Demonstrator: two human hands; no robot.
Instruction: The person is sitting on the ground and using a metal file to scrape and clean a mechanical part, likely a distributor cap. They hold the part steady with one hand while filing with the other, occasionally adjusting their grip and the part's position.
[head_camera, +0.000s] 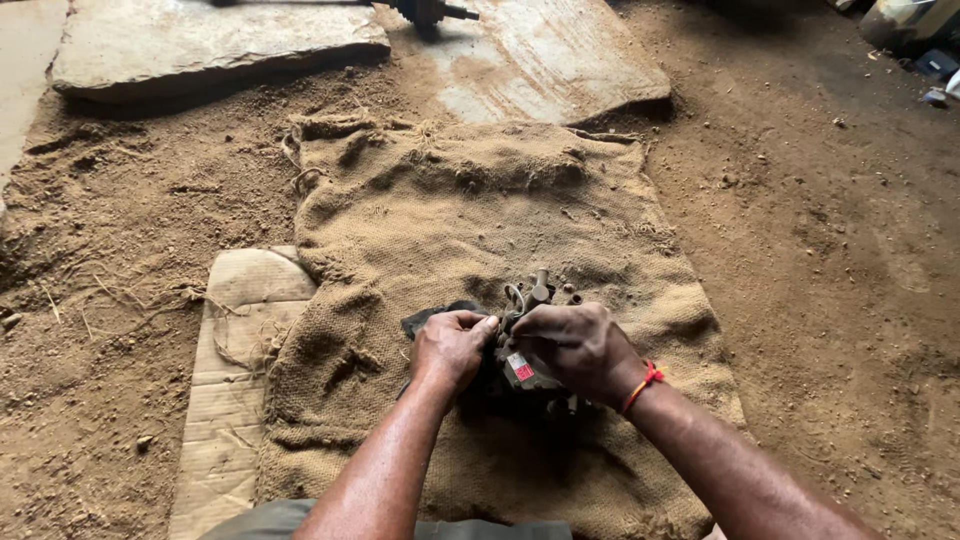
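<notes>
head view, steeply downward, close over lap

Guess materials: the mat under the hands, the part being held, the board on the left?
Mat: jute-like burlap, coarse weave, frayed edges. Part in both hands: apparently cast metal, dull grey, grimy, with a red sticker. Board: probably corrugated cardboard, tan, creased, dusty.

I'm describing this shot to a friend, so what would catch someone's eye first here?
First, the two hands at lower centre: the left hand and right hand both grip a small grimy metal mechanical part bearing a red sticker. Beneath them a burlap sack lies spread over the sandy dirt floor. An orange thread band circles the right wrist.
</notes>
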